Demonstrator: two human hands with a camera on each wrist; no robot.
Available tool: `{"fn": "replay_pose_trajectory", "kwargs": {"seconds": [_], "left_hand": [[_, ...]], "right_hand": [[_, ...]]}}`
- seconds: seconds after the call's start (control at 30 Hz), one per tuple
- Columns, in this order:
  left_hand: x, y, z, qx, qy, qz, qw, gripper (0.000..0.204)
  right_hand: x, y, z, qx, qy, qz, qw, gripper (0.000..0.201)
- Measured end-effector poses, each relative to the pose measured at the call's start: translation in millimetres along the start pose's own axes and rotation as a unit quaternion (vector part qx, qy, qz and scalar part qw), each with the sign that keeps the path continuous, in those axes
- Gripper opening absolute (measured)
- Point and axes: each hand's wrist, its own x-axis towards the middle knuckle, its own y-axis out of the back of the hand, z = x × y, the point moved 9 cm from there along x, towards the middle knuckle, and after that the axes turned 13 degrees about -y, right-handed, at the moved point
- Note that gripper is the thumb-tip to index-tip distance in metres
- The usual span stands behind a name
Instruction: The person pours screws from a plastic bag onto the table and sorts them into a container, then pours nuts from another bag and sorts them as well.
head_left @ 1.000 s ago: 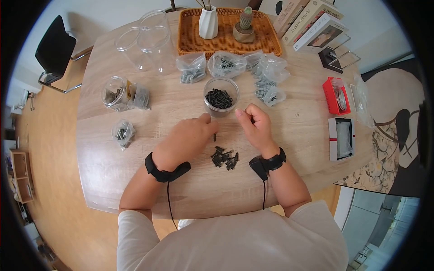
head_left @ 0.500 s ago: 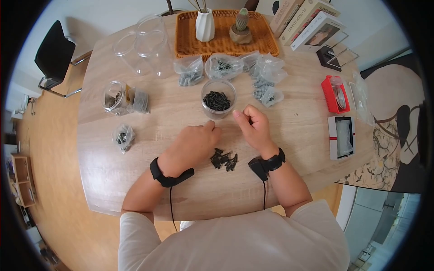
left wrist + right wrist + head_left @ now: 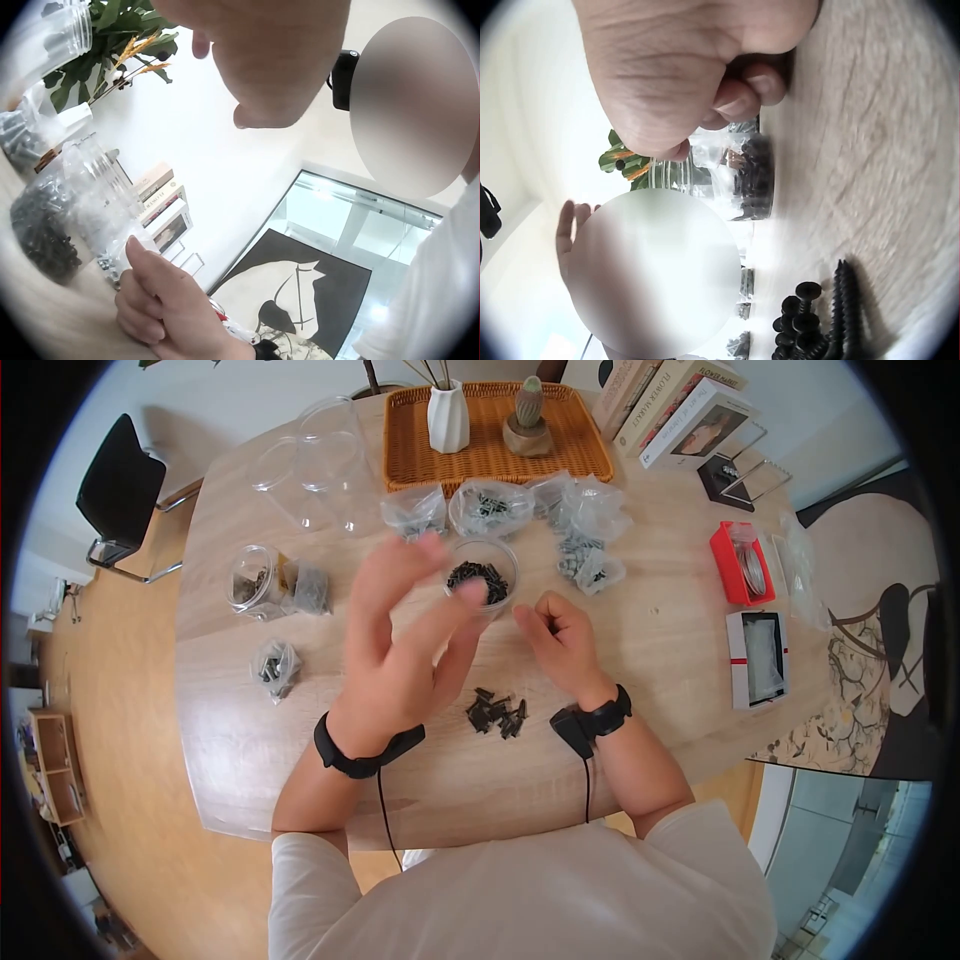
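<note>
My left hand (image 3: 395, 660) is raised over the table, thumb and fingers spread apart, somewhat blurred, with nothing seen between them. Its fingertips overlap the clear plastic jar (image 3: 515, 568) in the head view. Black screws (image 3: 478, 574) partly fill that jar. On the table to the jar's right rests my right hand (image 3: 572, 650), fingers curled toward the palm and thumb along the top; nothing shows in it. A small pile of loose black screws (image 3: 495, 713) lies between my forearms, and the right wrist view shows their flat heads and threads (image 3: 847, 307).
Bags of hardware (image 3: 490, 508) line up behind the jar, before a wicker tray (image 3: 400, 430). Clear empty containers (image 3: 325, 470) stand back left; another jar (image 3: 252, 580) and a small bag (image 3: 274, 665) sit left. A red bin (image 3: 730, 565) and white box (image 3: 740, 680) lie right.
A second ago my left fingers were bunched together with a screw below them; now the hand has lifted and its fingers have spread, no screw showing. My right hand has stayed in place.
</note>
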Motion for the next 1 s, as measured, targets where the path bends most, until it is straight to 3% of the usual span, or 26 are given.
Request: {"fn": "replay_pose_trajectory", "kwargs": {"seconds": [0.03, 0.1, 0.13, 0.17, 0.23, 0.27, 0.3, 0.37, 0.4, 0.47, 0.5, 0.57, 0.7, 0.77, 0.9, 1.0], "left_hand": [[0, 5, 1, 0.000, 0.001, 0.000, 1.000, 0.046], [-3, -17, 9, -0.171, 0.027, -0.167, 0.971, 0.045], [-9, -30, 11, -0.206, 0.072, -0.245, 0.945, 0.034], [-13, -30, 13, -0.205, 0.072, -0.244, 0.945, 0.034], [-60, -65, 21, -0.246, 0.123, -0.451, 0.849, 0.024], [-76, -72, 21, -0.240, 0.124, -0.476, 0.837, 0.020], [-83, -76, 21, -0.240, 0.124, -0.475, 0.838, 0.020], [-102, -83, 20, -0.224, 0.128, -0.525, 0.811, 0.025], [-102, -82, 20, -0.223, 0.130, -0.525, 0.811, 0.025], [-108, -83, 20, -0.240, 0.147, -0.540, 0.793, 0.030], [-107, -82, 19, -0.240, 0.148, -0.539, 0.794, 0.030], [-112, -84, 21, -0.248, 0.150, -0.575, 0.765, 0.041], [-120, -84, 19, -0.216, 0.172, -0.585, 0.763, 0.050], [-129, -88, 17, -0.206, 0.184, -0.588, 0.760, 0.055], [-125, -89, 19, -0.226, 0.169, -0.564, 0.776, 0.055], [-125, -93, 16, -0.225, 0.184, -0.547, 0.785, 0.052]], "right_hand": [[1, 0, 0, 0.008, 0.002, -0.004, 1.000, 0.049], [2, -1, 0, 0.016, 0.005, -0.010, 1.000, 0.049], [2, -1, 2, 0.019, 0.001, -0.013, 1.000, 0.047], [2, -2, 3, 0.022, -0.002, -0.017, 1.000, 0.046], [2, -4, 0, 0.003, -0.003, -0.036, 0.999, 0.042], [2, -6, -1, -0.016, -0.005, -0.054, 0.998, 0.038], [1, -2, -5, -0.017, -0.005, -0.054, 0.998, 0.038], [-5, -14, -1, -0.064, -0.086, -0.177, 0.978, 0.030], [-5, -9, -6, -0.064, -0.085, -0.180, 0.978, 0.030], [-16, -18, -13, -0.157, -0.071, -0.285, 0.943, 0.035], [-16, -17, -17, -0.158, -0.071, -0.286, 0.942, 0.035], [-25, -24, -29, -0.239, 0.008, -0.320, 0.917, 0.049], [-39, -27, -40, -0.251, 0.029, -0.322, 0.912, 0.061], [-48, -33, -45, -0.361, 0.090, -0.278, 0.886, 0.070], [-47, -36, -39, -0.348, 0.090, -0.259, 0.897, 0.074], [-38, -33, -38, -0.301, 0.077, -0.250, 0.917, 0.066]]}}
